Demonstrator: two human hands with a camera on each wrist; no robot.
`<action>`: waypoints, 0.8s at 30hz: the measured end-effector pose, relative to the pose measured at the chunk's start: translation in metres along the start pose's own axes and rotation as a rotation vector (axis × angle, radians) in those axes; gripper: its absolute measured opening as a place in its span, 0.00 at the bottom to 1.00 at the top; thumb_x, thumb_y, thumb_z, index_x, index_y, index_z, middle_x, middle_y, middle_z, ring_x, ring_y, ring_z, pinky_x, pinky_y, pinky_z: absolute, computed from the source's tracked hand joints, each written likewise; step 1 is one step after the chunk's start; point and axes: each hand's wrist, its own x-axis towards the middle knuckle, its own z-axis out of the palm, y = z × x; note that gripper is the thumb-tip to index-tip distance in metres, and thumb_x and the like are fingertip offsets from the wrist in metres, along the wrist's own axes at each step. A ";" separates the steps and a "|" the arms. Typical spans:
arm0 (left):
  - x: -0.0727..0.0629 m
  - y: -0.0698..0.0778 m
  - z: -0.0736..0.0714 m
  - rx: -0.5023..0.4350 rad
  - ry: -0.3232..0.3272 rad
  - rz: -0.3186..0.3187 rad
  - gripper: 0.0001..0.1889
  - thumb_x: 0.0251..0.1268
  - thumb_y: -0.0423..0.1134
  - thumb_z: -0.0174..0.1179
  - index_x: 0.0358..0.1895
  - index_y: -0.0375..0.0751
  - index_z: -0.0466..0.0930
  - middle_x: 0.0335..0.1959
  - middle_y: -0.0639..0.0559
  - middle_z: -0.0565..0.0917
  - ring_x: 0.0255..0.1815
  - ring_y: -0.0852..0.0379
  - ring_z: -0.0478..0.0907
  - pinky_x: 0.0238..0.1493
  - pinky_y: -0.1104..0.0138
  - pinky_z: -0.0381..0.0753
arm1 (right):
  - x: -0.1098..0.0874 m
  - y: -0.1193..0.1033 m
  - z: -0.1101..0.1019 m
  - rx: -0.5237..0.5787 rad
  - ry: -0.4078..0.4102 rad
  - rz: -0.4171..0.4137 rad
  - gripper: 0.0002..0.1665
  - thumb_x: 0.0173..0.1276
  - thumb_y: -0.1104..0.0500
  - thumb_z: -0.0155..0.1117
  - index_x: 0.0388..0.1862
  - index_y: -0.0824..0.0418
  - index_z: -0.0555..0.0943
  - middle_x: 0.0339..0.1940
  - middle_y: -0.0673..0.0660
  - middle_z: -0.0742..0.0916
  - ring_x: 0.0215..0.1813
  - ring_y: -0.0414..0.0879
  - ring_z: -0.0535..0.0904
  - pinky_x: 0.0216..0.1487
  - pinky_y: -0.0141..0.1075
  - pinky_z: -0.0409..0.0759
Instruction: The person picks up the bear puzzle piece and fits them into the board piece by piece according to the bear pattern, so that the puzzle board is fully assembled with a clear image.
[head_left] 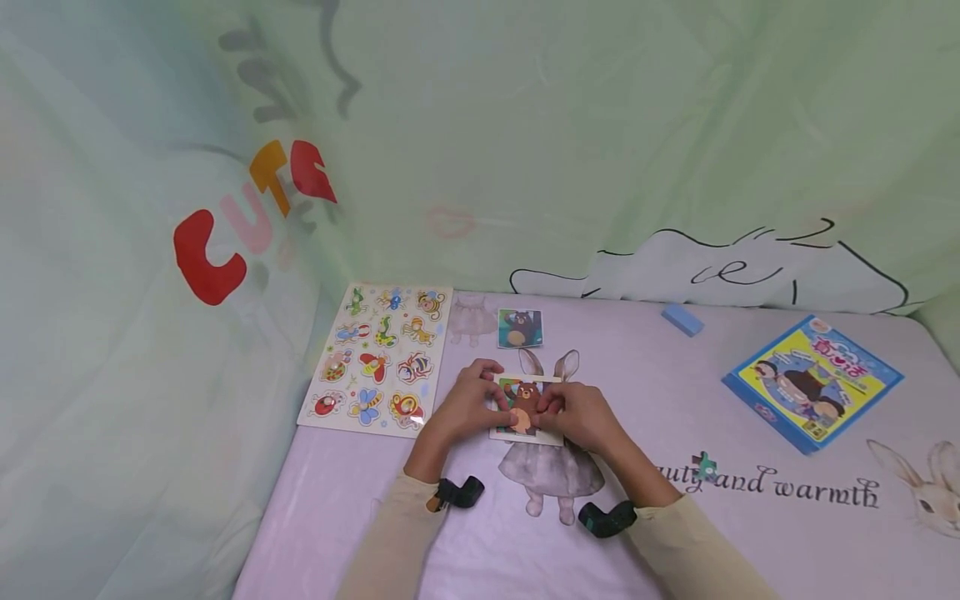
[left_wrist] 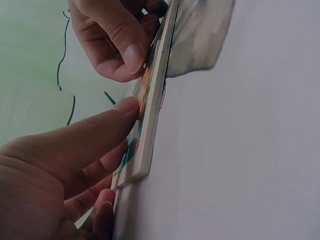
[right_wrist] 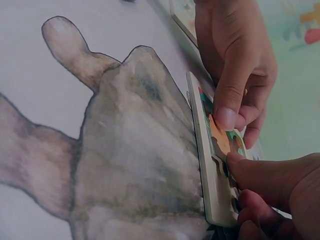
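A small bear jigsaw puzzle in a pale frame lies in front of me on the tablecloth. My left hand holds its left side, the thumb pressing on the orange belly piece. From the right, my right hand grips the puzzle, with its thumb tip on the picture near the belly and the other fingers curled at the frame's side. Pale backing shows along the lower right of the frame. The fingers hide part of the picture, so whether a single piece is pinched is unclear.
A bear picture card lies behind the puzzle. To the left is an insect puzzle board. On the right are a blue block, a blue and yellow box and a loose green and brown jigsaw piece. Fabric walls rise behind.
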 end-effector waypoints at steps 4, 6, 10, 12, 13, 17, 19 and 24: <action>0.000 0.001 0.000 -0.004 0.002 -0.008 0.09 0.51 0.44 0.79 0.25 0.49 0.86 0.68 0.52 0.72 0.65 0.51 0.67 0.68 0.56 0.68 | 0.000 -0.001 0.001 -0.014 0.005 -0.004 0.11 0.58 0.54 0.78 0.29 0.54 0.82 0.24 0.49 0.82 0.29 0.42 0.73 0.32 0.37 0.69; 0.000 0.002 0.000 -0.004 0.003 -0.012 0.09 0.51 0.44 0.78 0.24 0.50 0.86 0.68 0.52 0.72 0.65 0.51 0.67 0.69 0.55 0.68 | 0.001 -0.001 0.001 -0.024 0.008 -0.010 0.11 0.57 0.54 0.79 0.29 0.54 0.82 0.23 0.49 0.81 0.29 0.42 0.73 0.33 0.37 0.69; 0.000 0.002 0.000 -0.008 0.002 -0.016 0.09 0.52 0.43 0.78 0.24 0.49 0.86 0.68 0.52 0.72 0.65 0.50 0.67 0.69 0.55 0.68 | 0.001 -0.001 0.001 -0.036 0.010 -0.015 0.12 0.57 0.54 0.79 0.29 0.54 0.82 0.23 0.49 0.81 0.28 0.42 0.73 0.33 0.37 0.69; 0.000 0.002 0.000 -0.008 0.002 -0.017 0.09 0.52 0.43 0.78 0.24 0.48 0.86 0.68 0.52 0.72 0.65 0.50 0.67 0.69 0.55 0.68 | 0.001 -0.001 0.001 -0.037 0.010 -0.014 0.11 0.57 0.54 0.79 0.28 0.54 0.82 0.23 0.49 0.81 0.28 0.42 0.73 0.33 0.37 0.69; 0.000 0.002 0.000 -0.007 0.003 -0.016 0.09 0.52 0.43 0.78 0.24 0.48 0.86 0.68 0.52 0.72 0.65 0.50 0.67 0.69 0.55 0.68 | 0.001 -0.002 0.001 -0.038 0.009 -0.014 0.11 0.57 0.54 0.79 0.28 0.54 0.82 0.23 0.49 0.81 0.28 0.42 0.73 0.33 0.37 0.69; 0.000 0.002 0.001 -0.001 0.003 -0.012 0.09 0.52 0.43 0.78 0.24 0.48 0.86 0.67 0.51 0.72 0.65 0.50 0.66 0.69 0.55 0.68 | 0.001 -0.002 0.000 -0.044 0.008 -0.014 0.11 0.57 0.55 0.79 0.28 0.54 0.82 0.23 0.49 0.81 0.28 0.42 0.73 0.32 0.37 0.68; 0.000 0.002 0.001 0.002 0.002 -0.011 0.10 0.52 0.43 0.78 0.24 0.48 0.86 0.67 0.52 0.72 0.65 0.50 0.66 0.69 0.55 0.68 | 0.001 -0.002 0.000 -0.045 0.007 -0.014 0.11 0.57 0.55 0.79 0.29 0.54 0.82 0.23 0.49 0.81 0.28 0.42 0.73 0.32 0.37 0.68; 0.000 0.002 0.000 0.011 0.001 -0.009 0.10 0.52 0.44 0.78 0.24 0.49 0.86 0.68 0.52 0.72 0.65 0.50 0.67 0.68 0.55 0.68 | 0.000 -0.003 0.000 -0.047 0.006 -0.011 0.12 0.57 0.55 0.79 0.29 0.54 0.82 0.23 0.49 0.81 0.28 0.43 0.72 0.32 0.37 0.68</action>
